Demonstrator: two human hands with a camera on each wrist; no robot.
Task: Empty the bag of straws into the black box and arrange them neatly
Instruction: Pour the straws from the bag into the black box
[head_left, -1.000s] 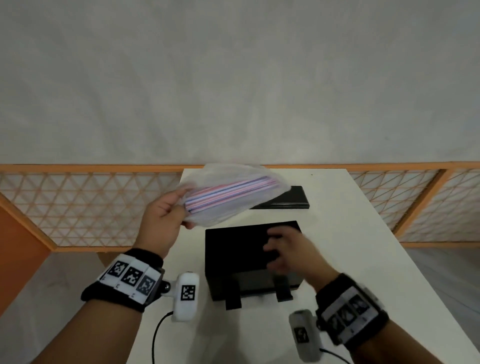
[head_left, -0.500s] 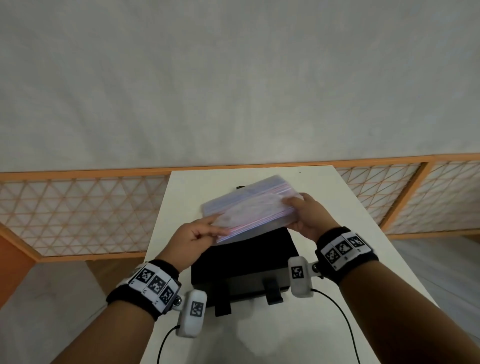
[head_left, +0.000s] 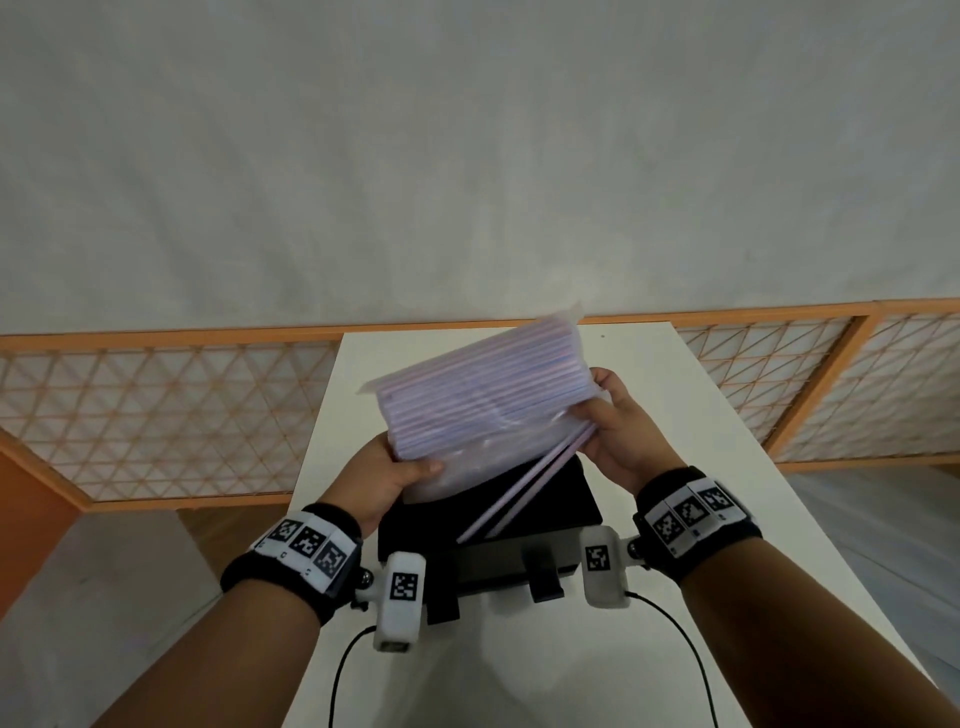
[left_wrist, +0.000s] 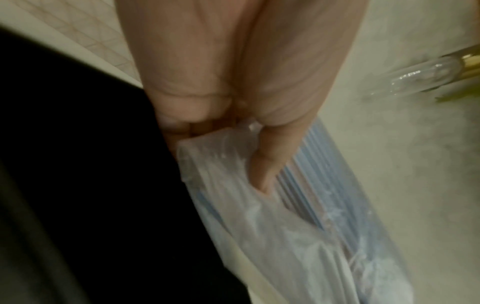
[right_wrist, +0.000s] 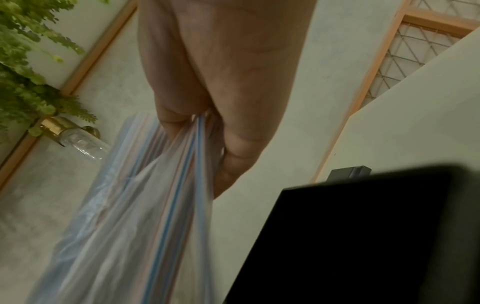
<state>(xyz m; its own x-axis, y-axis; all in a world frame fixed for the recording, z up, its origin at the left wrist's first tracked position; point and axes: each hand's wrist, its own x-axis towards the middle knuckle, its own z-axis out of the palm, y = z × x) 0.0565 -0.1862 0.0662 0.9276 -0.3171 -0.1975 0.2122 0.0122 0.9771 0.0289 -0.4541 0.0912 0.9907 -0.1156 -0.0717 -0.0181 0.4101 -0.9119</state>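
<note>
A clear plastic bag of pink, white and blue straws (head_left: 483, 395) is held tilted above the open black box (head_left: 540, 493) on the white table (head_left: 727, 493). My left hand (head_left: 389, 473) grips the bag's near left corner (left_wrist: 221, 156), thumb on top. My right hand (head_left: 613, 431) holds the bag's right end (right_wrist: 182, 144). A few loose pink straws (head_left: 524, 483) slide out of that end and slant down into the box. The box's inside is dark and its contents are hidden.
The box's black lid (right_wrist: 348, 170) lies on the table behind the box. An orange lattice railing (head_left: 156, 415) runs along both sides of the table. A wall lamp (right_wrist: 75, 137) and green foliage (right_wrist: 31, 61) show in the right wrist view.
A second ago my left hand alone held the bag while the right touched the box. The right hand then took the bag's right end, the bag tilted, and a few straws slid out.
</note>
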